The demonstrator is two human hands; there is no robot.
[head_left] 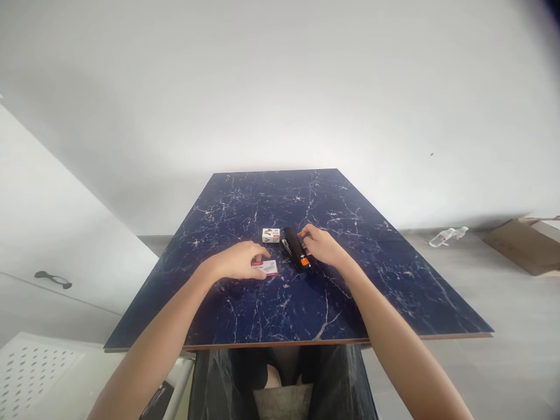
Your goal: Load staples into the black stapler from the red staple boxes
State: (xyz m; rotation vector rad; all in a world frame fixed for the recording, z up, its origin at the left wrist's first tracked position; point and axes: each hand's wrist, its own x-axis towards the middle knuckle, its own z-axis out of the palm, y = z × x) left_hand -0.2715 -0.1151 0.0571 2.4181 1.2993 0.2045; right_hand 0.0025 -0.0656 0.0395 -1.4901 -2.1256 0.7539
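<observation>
My left hand [238, 261] is curved around the left end of a small flat red-and-white box [270, 267] lying on the table, the thumb along its near side and fingers at its far side. A black stapler [292, 248] with an orange patch at its near end lies to the right of that box. Close against the stapler's right side, my right hand [322, 245] has its fingers curled; a small bit of something shows beneath them, too hidden to name. Beyond the flat box stands a small white box [270, 235] with dark print, just left of the stapler.
The dark blue marble-patterned table [280, 315] reaches to a white wall. Plastic bottles [448, 236] and a cardboard box [522, 245] are on the floor at right. A white cabinet with a dark handle [53, 280] stands at left; a perforated white piece [37, 373] is below.
</observation>
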